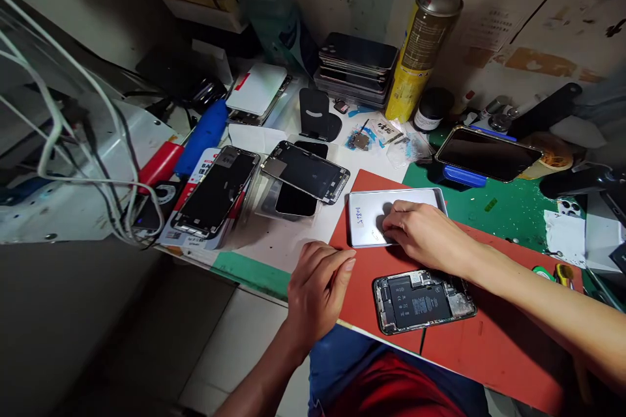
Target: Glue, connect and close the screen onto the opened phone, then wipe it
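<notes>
Over a shallow white tray [372, 201] with handwriting on it, my right hand [420, 231] reaches down with its fingertips pinched together. Whatever is between those fingers is too small or hidden to make out. Tiny bits lie on the tray close to the fingertips. My left hand [317, 283] is at the left edge of the red mat [499, 345], its fingers curled and thumb pressed alongside, with nothing visible in it. An opened phone [423, 300] lies on the mat below my right wrist, its black battery and inner parts exposed.
Two detached phone screens [218, 192] [308, 171] lie on the left. Behind stand stacked phones [359, 62], a yellow spray can [423, 45] and a black phone stand [315, 114]. Another phone [489, 153] rests on a blue holder. White cables [53, 117] hang at far left.
</notes>
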`<state>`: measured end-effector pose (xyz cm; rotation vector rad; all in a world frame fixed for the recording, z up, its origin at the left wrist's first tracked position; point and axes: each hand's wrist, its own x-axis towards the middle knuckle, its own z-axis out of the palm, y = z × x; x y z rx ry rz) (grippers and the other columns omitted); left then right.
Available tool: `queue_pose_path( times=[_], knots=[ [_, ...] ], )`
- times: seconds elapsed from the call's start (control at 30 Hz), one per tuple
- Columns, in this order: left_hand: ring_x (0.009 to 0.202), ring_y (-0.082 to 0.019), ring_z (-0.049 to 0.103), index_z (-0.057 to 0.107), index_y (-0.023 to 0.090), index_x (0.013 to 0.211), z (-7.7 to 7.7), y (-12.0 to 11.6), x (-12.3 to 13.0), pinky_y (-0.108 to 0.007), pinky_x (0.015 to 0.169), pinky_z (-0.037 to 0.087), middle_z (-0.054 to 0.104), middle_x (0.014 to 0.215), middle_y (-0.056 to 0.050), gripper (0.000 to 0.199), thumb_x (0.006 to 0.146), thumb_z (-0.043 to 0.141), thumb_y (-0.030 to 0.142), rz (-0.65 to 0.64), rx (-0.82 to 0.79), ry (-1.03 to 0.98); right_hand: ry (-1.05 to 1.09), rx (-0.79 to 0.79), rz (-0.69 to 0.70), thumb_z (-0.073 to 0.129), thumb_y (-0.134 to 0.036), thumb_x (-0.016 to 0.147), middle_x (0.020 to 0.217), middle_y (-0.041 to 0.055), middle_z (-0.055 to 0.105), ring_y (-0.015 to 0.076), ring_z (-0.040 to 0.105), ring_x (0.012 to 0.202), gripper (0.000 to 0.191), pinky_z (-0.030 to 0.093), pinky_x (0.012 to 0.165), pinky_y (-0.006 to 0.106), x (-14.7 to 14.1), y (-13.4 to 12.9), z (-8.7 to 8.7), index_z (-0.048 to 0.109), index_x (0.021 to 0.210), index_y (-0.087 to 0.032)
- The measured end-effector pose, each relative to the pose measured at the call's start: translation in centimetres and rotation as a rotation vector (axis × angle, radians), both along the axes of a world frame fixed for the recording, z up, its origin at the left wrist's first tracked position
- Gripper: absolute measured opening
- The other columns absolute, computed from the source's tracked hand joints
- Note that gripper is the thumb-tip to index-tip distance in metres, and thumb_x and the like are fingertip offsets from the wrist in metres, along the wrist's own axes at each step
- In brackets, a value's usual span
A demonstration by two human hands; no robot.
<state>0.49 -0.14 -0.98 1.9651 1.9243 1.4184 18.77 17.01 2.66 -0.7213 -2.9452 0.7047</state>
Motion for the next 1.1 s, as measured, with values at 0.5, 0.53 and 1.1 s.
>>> queue_pose_path(
  times=[0.5, 0.53, 1.1],
  knots=[
    [0.080, -0.017, 0.069, 0.071, 0.023, 0.113, -0.3, 0.0, 0.0, -0.036, 0.081, 0.061, 0.076, 0.090, -0.001, 0.024, 0.099, 0.067, 0.004, 0.007, -0.015, 0.040, 0.045, -0.038, 0.002, 0.062, -0.008, 0.097, 0.094, 0.0037, 0.073, 0.0174, 0.069, 0.078, 0.019, 0.049, 0.069, 0.032, 1.3, 0.7, 2.0, 0.076, 0.095, -0.021],
    [0.082, -0.018, 0.069, 0.071, 0.023, 0.114, -0.4, 0.0, 0.1, -0.036, 0.082, 0.061, 0.076, 0.091, -0.001, 0.024, 0.099, 0.068, 0.004, 0.011, -0.015, 0.052, 0.077, -0.036, -0.017, 0.061, -0.011, 0.100, 0.094, 0.0038, 0.074, 0.0175, 0.070, 0.079, 0.018, 0.051, 0.070, 0.032, 2.2, 0.9, 2.8, 0.075, 0.096, -0.022],
    [0.086, -0.022, 0.066, 0.074, 0.019, 0.101, -0.8, 3.3, -0.6, -0.037, 0.080, 0.054, 0.072, 0.092, -0.006, 0.013, 0.095, 0.076, 0.008, -0.104, 0.037, 0.368, -0.053, -0.080, -0.347, 0.057, -0.026, 0.106, 0.089, 0.0051, 0.075, 0.0183, 0.073, 0.076, 0.024, 0.053, 0.068, 0.032, 14.2, -1.9, 1.8, 0.076, 0.092, -0.023]
  ],
)
